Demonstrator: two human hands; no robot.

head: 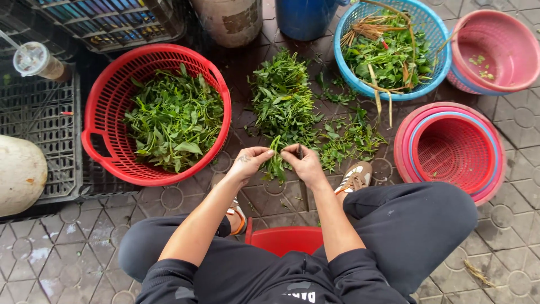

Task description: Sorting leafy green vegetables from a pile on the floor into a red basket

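Head view: hands hold sprig lengthwise, leaves toward person.

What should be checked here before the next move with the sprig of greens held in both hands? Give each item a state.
1. Left hand grips the sprig of greens: ok.
2. Right hand grips the same sprig: ok.
3. Red basket on the person's left sits upright, partly filled with picked leaves, room left: ok.
4. Loose pile of greens lies on the paving ahead of the hands, within view: ok.
5. Blue basket holds stalks and leaf scraps, not overflowing: ok.
6. Whether the sprig's stem is already snapped: cannot tell, the fingers cover it.
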